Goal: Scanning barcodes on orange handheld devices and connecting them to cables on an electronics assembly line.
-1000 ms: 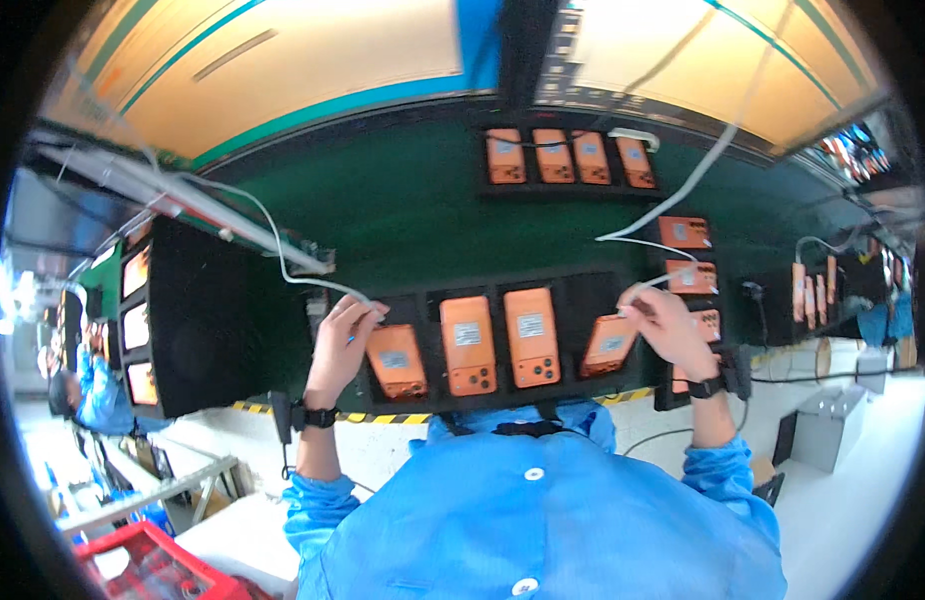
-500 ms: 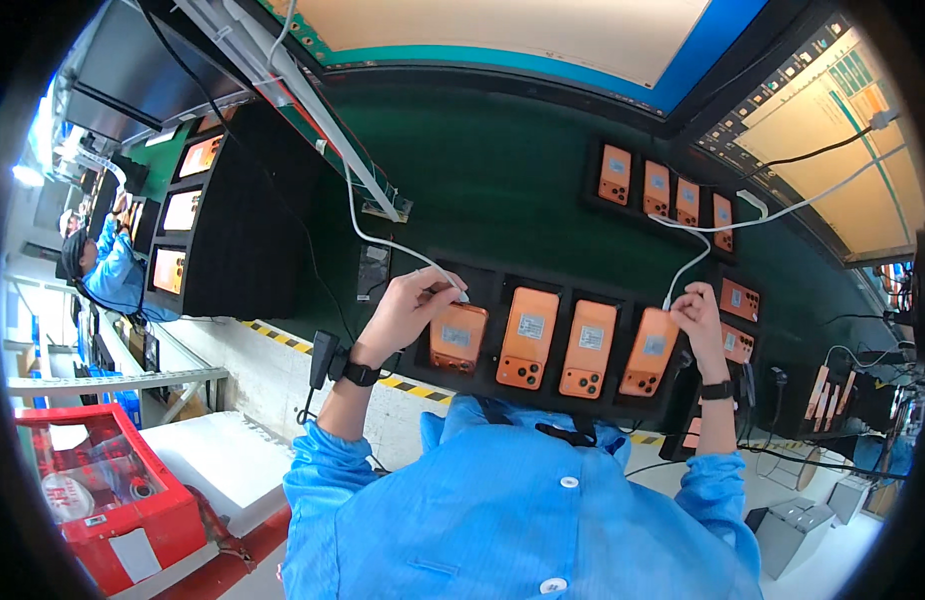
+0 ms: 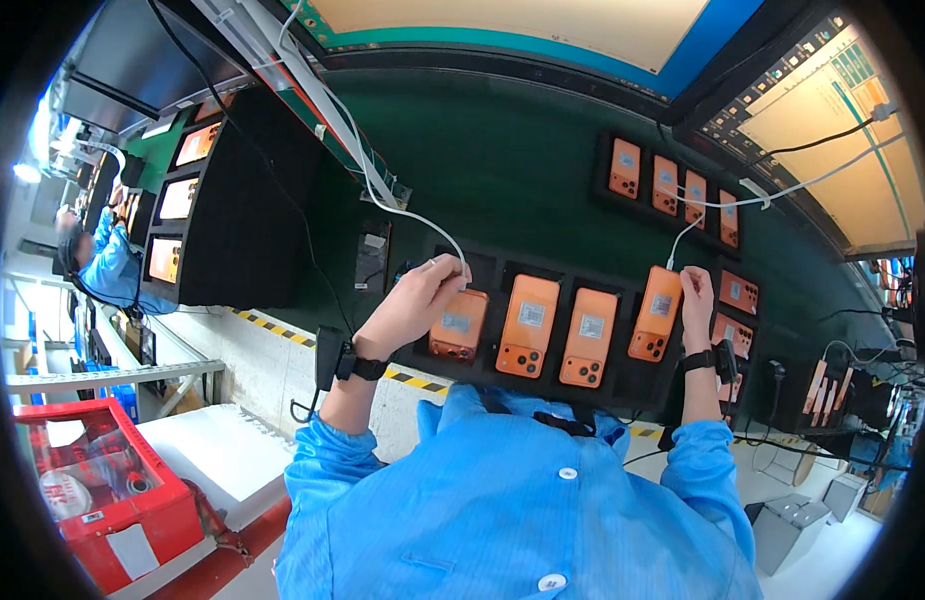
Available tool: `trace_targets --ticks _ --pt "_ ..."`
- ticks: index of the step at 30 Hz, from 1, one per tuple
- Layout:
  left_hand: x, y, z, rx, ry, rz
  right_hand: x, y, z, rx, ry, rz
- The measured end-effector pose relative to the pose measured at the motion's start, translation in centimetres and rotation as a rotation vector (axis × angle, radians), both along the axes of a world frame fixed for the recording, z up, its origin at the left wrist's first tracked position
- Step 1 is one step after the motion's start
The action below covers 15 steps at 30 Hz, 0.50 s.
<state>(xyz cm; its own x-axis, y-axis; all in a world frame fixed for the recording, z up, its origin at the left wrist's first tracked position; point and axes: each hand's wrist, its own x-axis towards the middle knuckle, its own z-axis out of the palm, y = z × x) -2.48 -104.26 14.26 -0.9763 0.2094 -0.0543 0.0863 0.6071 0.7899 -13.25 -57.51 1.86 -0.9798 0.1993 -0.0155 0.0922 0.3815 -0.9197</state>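
While both hands work at the tray's ends:
Left hand (image 3: 415, 303): pinching a white cable (image 3: 383, 205) at the left-end phone (image 3: 459, 324).
Right hand (image 3: 695, 300): grasping the right-end phone (image 3: 656, 313), cable plugged on top.
Tray (image 3: 503, 265): near counter edge.

Left hand (image 3: 411, 305) on orange phone (image 3: 458, 325), right hand (image 3: 696, 297) gripping another phone (image 3: 655, 314)

Four orange phones (image 3: 529, 325) in the near black tray (image 3: 503, 262). Four more in the far tray (image 3: 603, 200). Perhaps three at right (image 3: 735, 292).
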Motion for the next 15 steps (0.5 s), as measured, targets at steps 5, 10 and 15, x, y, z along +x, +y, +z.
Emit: trace_targets --ticks 5,10,15 --pt "0.7 0.6 -1.6 0.171 -0.048 0.154 2.8 1.6 -0.5 -0.058 0.061 -0.105" --pt "-1.8 1.5 -5.6 0.257 0.186 0.230 7.7 1.2 0.6 0.033 0.048 -0.222" --pt "-6.5 1.8 -8.6 -0.389 0.360 0.233 13.9 0.7 1.7 0.071 0.109 -0.258"
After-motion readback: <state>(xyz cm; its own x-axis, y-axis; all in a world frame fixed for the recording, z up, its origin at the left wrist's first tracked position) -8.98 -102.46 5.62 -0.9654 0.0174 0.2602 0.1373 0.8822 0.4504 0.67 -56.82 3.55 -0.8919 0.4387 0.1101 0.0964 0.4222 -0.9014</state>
